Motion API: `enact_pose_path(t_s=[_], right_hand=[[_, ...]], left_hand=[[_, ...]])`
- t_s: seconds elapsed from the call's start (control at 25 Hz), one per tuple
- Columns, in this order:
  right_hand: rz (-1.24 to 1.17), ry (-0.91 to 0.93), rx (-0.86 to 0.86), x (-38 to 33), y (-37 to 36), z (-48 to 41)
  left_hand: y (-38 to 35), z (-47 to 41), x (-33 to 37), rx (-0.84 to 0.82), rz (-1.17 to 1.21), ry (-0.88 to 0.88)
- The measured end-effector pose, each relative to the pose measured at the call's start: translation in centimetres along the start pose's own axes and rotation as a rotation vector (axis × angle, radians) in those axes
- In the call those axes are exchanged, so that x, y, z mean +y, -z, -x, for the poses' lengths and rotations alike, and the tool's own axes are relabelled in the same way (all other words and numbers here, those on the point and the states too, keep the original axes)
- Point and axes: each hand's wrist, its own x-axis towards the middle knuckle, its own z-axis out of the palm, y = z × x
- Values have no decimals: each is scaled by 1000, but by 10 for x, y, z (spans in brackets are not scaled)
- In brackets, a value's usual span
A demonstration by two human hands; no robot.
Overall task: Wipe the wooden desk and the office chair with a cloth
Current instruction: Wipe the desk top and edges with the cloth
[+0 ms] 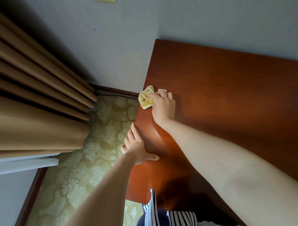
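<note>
The table (225,80) is cut off by the frame at 3 o'clock and 5 o'clock. The right hand (163,108) covers the 3 o'clock part of the cloth (146,99). Whether the outer fingers of the left hand (137,148) touch the table's side cannot be told. The curtain (40,96) is cropped at 9 o'clock. A yellow object (107,0) at 12 o'clock shows too little to identify. A striped garment (182,217) is cropped at 6 o'clock.
</note>
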Motion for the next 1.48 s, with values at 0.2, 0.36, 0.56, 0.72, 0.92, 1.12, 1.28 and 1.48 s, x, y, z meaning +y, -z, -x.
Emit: enact_pose_path(t_s=[0.2,0.36,0.56,0.72,0.92,1.12,1.28,1.48], right_hand=[[29,444,-218,26,14,29],[32,568,-303,55,21,71],[30,730,-228,90,37,122],[200,995,-202,116,51,127],[243,941,-166,127,63,91],[193,499,-120,127,71,26],[179,255,-61,133,73,-39],[168,5,104,142,76,-110]], left_hand=[[1,0,0,1,-6,2],[0,2,-1,21,-4,-9],[-3,3,0,70,75,10],[-6,3,1,149,200,-12],[17,-24,31,267,309,-10],[47,-66,70,274,301,21],[71,-98,92,193,395,24],[80,-115,96,74,342,85]])
